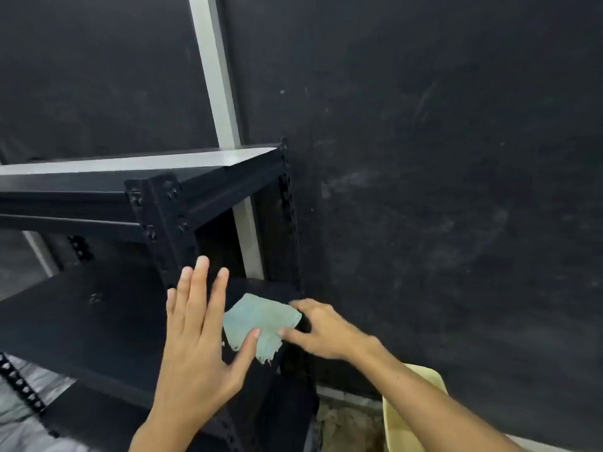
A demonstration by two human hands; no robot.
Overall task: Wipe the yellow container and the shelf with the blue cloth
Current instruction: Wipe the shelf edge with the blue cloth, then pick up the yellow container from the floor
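Note:
A black metal shelf (81, 321) fills the left half of the view. The pale blue cloth (257, 321) lies on the right end of its middle board. My left hand (199, 331) hovers flat over that board with fingers spread, its thumb tip at the cloth's near edge. My right hand (323, 331) rests on the cloth's right side, fingers partly bent on it. The yellow container (411, 415) stands on the floor at the lower right, partly hidden under my right forearm.
A dark wall (440, 190) rises right behind and beside the shelf. A black upright post (163, 230) with bolts stands just above my left hand. The top board (137, 164) has a light surface. Sandy floor (346, 425) shows beside the container.

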